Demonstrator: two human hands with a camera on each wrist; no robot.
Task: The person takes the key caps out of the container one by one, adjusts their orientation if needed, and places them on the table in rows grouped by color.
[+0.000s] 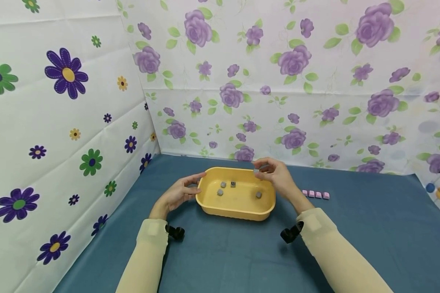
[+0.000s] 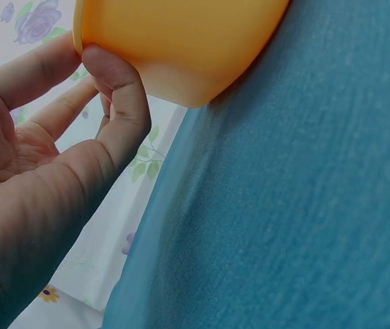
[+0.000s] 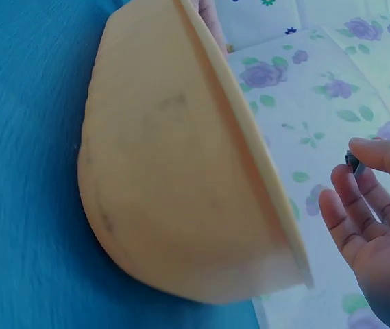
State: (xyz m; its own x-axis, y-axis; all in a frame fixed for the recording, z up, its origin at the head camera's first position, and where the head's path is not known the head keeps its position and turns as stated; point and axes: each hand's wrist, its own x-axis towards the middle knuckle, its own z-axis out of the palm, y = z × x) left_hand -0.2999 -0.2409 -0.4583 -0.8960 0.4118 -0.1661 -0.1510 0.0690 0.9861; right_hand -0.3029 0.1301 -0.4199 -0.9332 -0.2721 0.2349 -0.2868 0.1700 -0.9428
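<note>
A yellow plastic basin (image 1: 235, 213) stands on the blue cloth with several small grey keycaps inside, one of them a keycap lying hollow side up (image 1: 233, 184). At the basin's left end my left hand (image 1: 177, 194) pinches the rim between thumb and fingers. Over the far right part of the basin, my right hand (image 1: 277, 178) holds a grey keycap (image 3: 354, 162) between thumb and fingertips, above rim height. From the right wrist, the outer wall of the basin (image 3: 160, 157) fills much of the view.
To the right of the basin, several pink keycaps (image 1: 318, 195) lie in a row on the blue tablecloth (image 1: 366, 228). Flowered sheets (image 1: 264, 118) hang behind the table and along its left side.
</note>
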